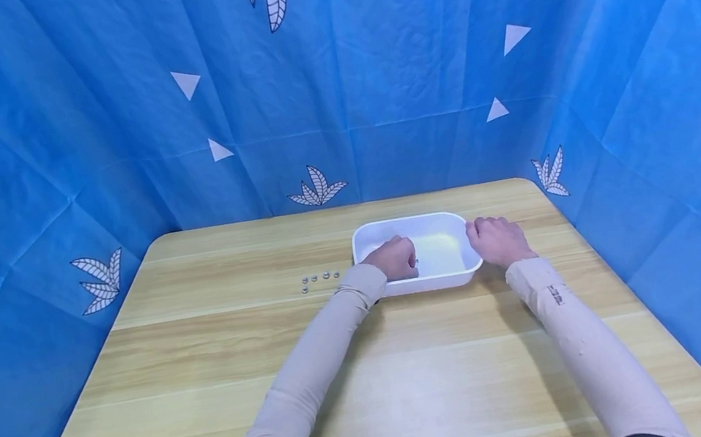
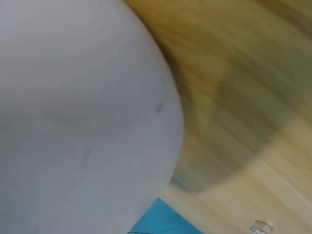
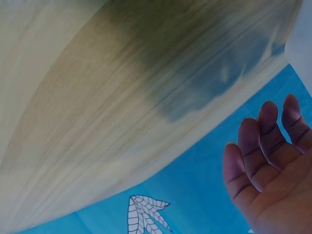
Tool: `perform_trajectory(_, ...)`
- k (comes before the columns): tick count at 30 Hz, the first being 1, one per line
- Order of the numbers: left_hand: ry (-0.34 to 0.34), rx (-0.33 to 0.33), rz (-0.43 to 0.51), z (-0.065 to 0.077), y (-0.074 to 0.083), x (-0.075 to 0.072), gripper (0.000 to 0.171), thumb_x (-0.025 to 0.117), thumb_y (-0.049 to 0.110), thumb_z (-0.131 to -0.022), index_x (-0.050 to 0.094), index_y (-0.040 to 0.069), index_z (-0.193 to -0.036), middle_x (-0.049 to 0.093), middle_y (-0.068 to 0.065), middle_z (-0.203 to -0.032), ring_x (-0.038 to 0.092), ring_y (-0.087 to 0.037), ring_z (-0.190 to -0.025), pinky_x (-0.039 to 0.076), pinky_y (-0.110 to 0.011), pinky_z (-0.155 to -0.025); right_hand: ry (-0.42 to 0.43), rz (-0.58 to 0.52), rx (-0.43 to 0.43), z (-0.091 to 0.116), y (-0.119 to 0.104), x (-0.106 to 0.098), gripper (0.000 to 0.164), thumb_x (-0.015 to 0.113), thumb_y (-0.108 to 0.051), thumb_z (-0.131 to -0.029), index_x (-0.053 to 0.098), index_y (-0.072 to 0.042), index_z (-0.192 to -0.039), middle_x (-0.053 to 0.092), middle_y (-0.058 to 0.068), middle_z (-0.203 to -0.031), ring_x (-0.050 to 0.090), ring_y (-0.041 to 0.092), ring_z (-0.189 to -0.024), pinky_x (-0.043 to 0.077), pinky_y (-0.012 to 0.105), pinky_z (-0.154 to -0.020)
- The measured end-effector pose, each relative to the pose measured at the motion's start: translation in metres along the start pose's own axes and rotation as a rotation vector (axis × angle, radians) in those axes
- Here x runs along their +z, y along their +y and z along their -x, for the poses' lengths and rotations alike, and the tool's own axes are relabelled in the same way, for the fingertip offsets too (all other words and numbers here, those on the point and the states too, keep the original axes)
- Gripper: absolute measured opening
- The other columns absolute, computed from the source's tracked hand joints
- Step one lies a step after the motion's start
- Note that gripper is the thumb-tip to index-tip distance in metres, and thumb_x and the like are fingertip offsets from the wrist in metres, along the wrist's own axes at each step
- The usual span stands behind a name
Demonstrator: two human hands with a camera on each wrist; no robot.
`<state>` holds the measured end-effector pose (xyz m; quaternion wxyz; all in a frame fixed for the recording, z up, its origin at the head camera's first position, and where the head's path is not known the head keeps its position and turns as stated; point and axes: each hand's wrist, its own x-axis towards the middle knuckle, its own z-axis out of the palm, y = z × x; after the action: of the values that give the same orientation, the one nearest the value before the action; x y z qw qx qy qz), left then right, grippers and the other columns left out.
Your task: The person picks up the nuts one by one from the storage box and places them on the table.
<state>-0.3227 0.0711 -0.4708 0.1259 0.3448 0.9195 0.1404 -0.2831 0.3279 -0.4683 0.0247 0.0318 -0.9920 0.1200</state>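
Observation:
A white plastic tray (image 1: 428, 283) with rounded corners stands on the wooden table. My left hand (image 1: 390, 259) reaches over its left side, back of the hand up and fingers bent down inside. A small silvery piece (image 1: 417, 261) shows right beside those fingers; the fingertips are hidden, so I cannot tell whether they hold it. At the tray's right rim is my right hand (image 1: 501, 238), its thumb side right at the edge. In the right wrist view, the fingers of that hand (image 3: 278, 190) are loosely bent beside the tray's wall (image 3: 300, 48), nothing within them.
Several small silvery metal pieces (image 1: 326, 275) lie left of the tray; one metal piece (image 2: 262, 226) appears in the left wrist view. The wooden table (image 1: 213, 384) has rounded corners. Blue patterned cloth (image 1: 400, 94) hangs behind it and at both sides.

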Motion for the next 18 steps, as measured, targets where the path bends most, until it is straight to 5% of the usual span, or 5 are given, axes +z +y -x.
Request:
perform_trajectory(11, 0.008, 0.018, -0.146, 0.0011, 0.0029, 0.0029, 0.015, 0.078, 0.025, -0.091, 0.072, 0.011, -0.093, 0.07, -0.001, -0.089, 0.061, -0.013, -0.08, 0.057, -0.027, -0.081, 0.003, 0.001, 0.003, 0.0006, 0.0019, 0.0022, 0.066, 0.019, -0.041, -0.11, 0.062, 0.007, -0.124, 0.068, 0.03, -0.118, 0.065, 0.051, -0.108, 0.053, 0.065, -0.091)
perform_trajectory(18, 0.043, 0.083, -0.258, 0.002, 0.0057, 0.0035, 0.006, 0.07, 0.011, -0.092, 0.072, 0.007, -0.096, 0.073, -0.005, -0.085, 0.055, -0.012, -0.066, 0.055, -0.026, -0.067, 0.013, -0.002, -0.002, -0.0007, 0.0029, 0.0017, 0.064, 0.021, -0.04, -0.11, 0.063, 0.007, -0.122, 0.068, 0.03, -0.115, 0.065, 0.051, -0.106, 0.053, 0.065, -0.09)
